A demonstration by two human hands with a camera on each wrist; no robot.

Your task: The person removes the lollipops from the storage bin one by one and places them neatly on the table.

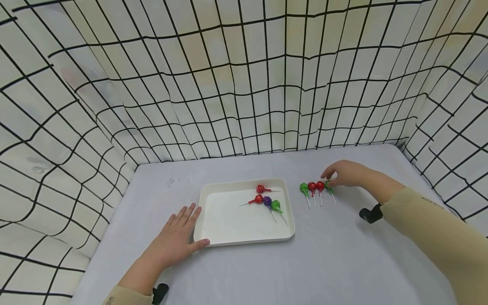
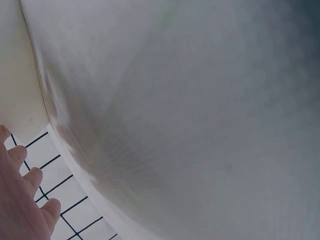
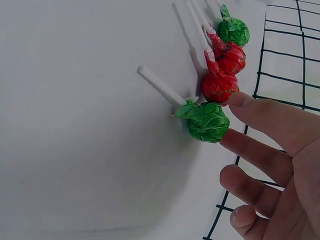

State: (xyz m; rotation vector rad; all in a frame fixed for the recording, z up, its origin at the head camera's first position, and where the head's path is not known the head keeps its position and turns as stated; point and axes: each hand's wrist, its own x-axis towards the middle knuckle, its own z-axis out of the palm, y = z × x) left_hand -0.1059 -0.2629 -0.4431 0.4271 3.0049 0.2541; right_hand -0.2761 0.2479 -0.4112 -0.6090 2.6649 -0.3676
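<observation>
Green lollipop point(image 3: 208, 123): right hand point(image 1: 348, 173) close against it, fingers parted. White tray point(image 1: 225, 220): left hand point(image 1: 178, 237) at edge, fingers spread.

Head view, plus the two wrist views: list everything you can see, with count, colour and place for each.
White tray: 1, white, on the table
Tray's red lollipops: 2, red, right half of tray
Purple lollipop: 1, purple, right half of tray
Tray's green lollipop: 1, green, right half of tray
Row's green lollipops: 2, green, ends of the row right of the tray
Row's red lollipops: 2, red, middle of that row
Table: 1, whitish, under everything
Grid-lined walls: white with black lines, behind and beside the table
Wrist devices: 2, black, one per wrist
Sleeves: 2, tan, one per arm
Left hand: 1, at tray's left side
Right hand: 1, at row's right end
</observation>
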